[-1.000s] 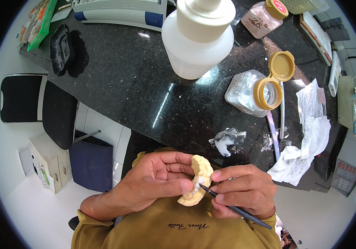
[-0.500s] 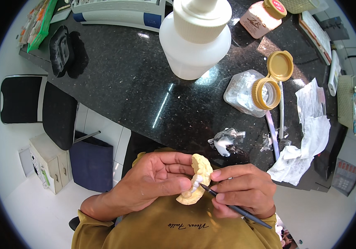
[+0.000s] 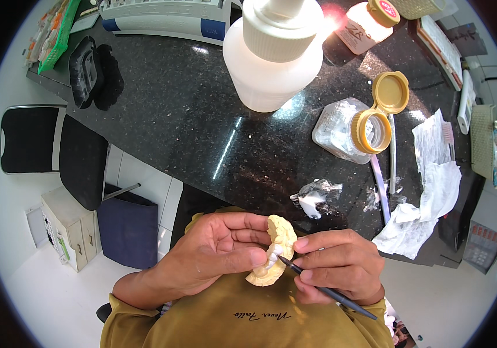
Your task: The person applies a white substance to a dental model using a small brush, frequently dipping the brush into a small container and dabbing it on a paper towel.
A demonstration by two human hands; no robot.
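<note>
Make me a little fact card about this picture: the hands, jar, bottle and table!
Left hand: holds a yellow dental cast
Right hand: holds a dark pointed tool, tip at the white teeth
Open jar: clear, gold lid flipped open
Big bottle: white, left of the jar
White tissue: crumpled, right of the jar
Table: black, speckled
</note>
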